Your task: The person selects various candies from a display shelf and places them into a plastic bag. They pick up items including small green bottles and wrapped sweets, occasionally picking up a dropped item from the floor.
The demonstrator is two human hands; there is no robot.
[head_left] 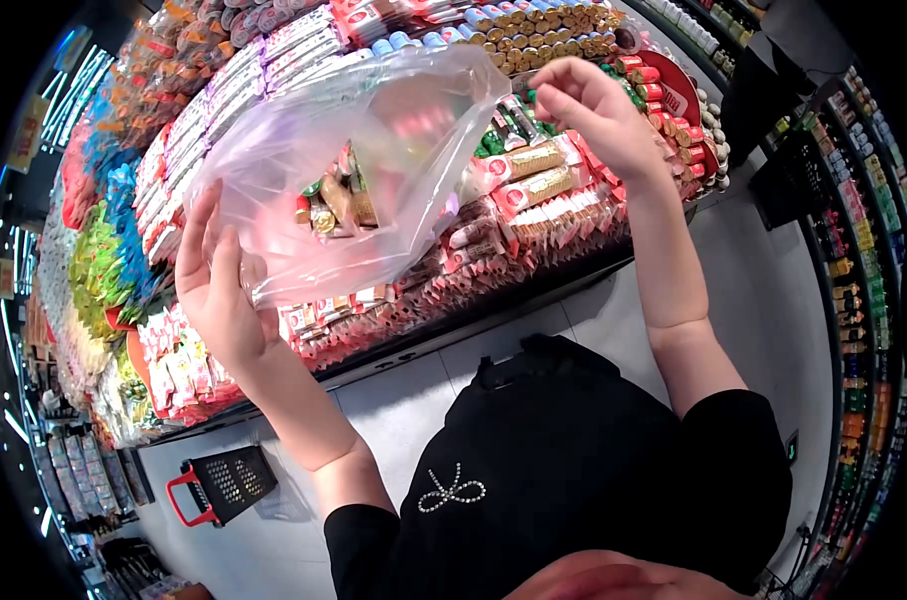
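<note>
My left hand [219,285] is closed on the near left edge of a clear plastic bag [284,150]. The bag hangs over the sweets display with its mouth spread wide. Inside it lie several wrapped sweets [342,203], some in gold and some in brown wrappers. My right hand [602,118] is just right of the bag's far rim, apart from it, with the fingers loosely bent and no item visible in them. Below that hand are long gold-and-red packets [536,178] and small green-wrapped sweets [494,142].
Piled wrapped goods cover the display: white packets [304,40], gold-ended rolls [549,35] and red rolls [679,135]. A black basket with a red handle [229,485] stands on the floor at left. Stocked shelves [859,290] line the right side.
</note>
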